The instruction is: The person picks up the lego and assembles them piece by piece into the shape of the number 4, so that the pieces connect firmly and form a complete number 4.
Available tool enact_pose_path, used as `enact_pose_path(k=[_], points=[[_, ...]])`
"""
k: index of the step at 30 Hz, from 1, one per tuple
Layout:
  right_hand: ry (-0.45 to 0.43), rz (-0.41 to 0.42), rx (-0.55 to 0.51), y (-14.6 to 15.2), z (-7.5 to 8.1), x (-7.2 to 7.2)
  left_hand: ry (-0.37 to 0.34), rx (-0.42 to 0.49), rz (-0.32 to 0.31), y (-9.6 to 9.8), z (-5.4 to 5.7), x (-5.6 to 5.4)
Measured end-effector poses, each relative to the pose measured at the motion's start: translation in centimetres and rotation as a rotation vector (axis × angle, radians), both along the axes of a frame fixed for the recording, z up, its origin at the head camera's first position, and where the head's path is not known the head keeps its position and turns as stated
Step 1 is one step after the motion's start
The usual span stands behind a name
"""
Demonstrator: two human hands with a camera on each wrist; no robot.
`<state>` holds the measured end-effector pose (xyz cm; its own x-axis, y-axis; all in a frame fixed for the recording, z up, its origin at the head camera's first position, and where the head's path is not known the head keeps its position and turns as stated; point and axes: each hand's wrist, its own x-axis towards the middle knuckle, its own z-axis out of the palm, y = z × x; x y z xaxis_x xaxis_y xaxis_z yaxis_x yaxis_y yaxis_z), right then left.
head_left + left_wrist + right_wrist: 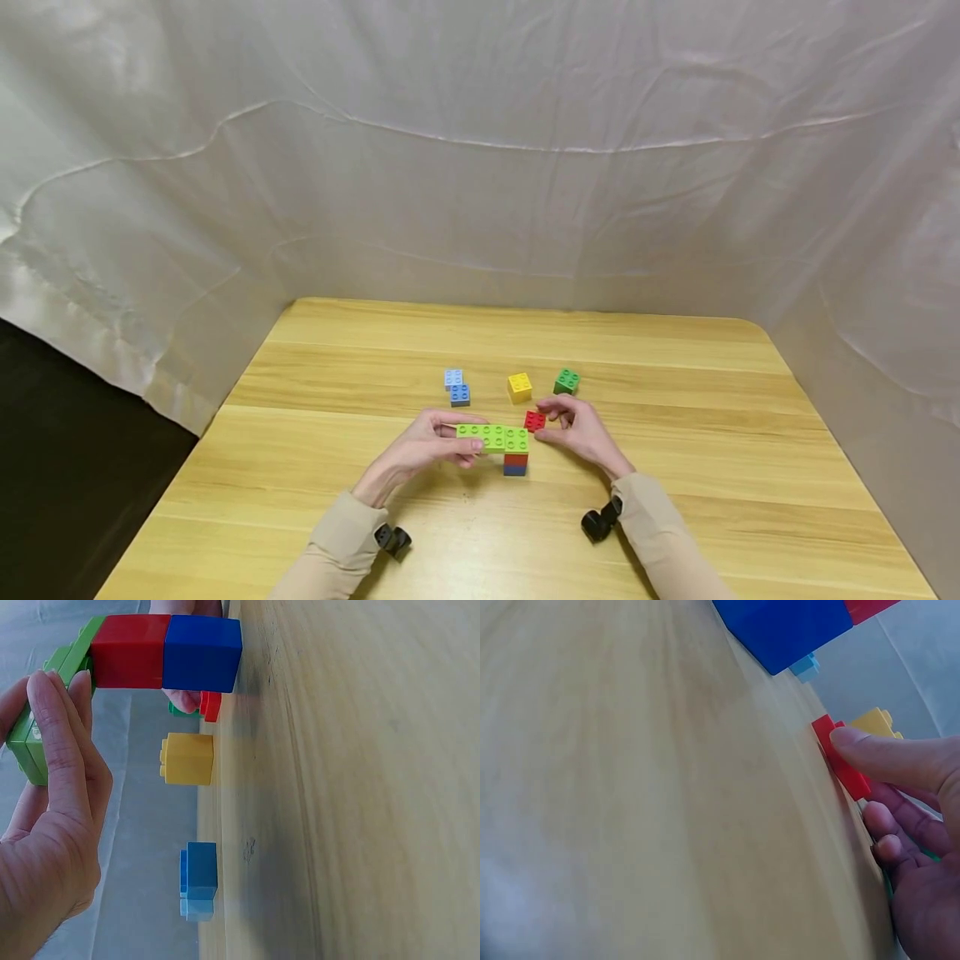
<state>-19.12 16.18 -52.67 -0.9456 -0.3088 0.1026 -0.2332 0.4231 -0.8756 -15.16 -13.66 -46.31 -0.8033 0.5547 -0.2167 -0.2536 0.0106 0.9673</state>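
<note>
My left hand [427, 446] grips the left end of a joined piece. Its top is a row of lime-green bricks [483, 432], with a red brick [129, 651] and a dark blue brick [202, 654] stacked beneath the right end. The left thumb lies over the front of the green part, fingers behind it. My right hand [581, 429] pinches a low red brick [534, 421] at the table, the thumb [855, 739] on its near side and a forefinger at its far side. The other right fingers are loosely curled beside it.
Beyond the hands on the wooden table [375, 350] stand a yellow brick [519, 387], a green brick [567, 382], a light blue brick [453, 378] and a mid-blue brick [460, 395]. Pale grey cloth [495, 208] hangs behind and at the sides.
</note>
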Motion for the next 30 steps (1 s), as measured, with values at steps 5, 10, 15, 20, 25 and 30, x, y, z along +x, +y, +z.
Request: enact_pose_path(k=[5,10,15,20,25,30], points=[[0.010,-0.005,0.038,-0.3,0.2,0.1,0.003,0.006,-0.007,0.0,0.0,0.0],[0.029,-0.006,0.067,-0.5,0.3,0.2,0.008,0.007,-0.018,-0.1,-0.1,0.0],[0.027,-0.010,0.066,-0.4,0.3,0.1,0.041,-0.013,-0.031,-0.2,0.0,-0.1],[0.017,-0.019,0.059,-0.3,0.5,0.4,0.064,-0.033,-0.043,-0.2,-0.1,-0.1],[0.016,-0.020,0.040,0.0,0.5,0.8,0.070,-0.022,-0.054,-0.1,-0.2,0.0],[0.014,-0.003,-0.012,0.4,0.5,1.2,0.081,-0.015,-0.052,-0.1,-0.2,0.1]])
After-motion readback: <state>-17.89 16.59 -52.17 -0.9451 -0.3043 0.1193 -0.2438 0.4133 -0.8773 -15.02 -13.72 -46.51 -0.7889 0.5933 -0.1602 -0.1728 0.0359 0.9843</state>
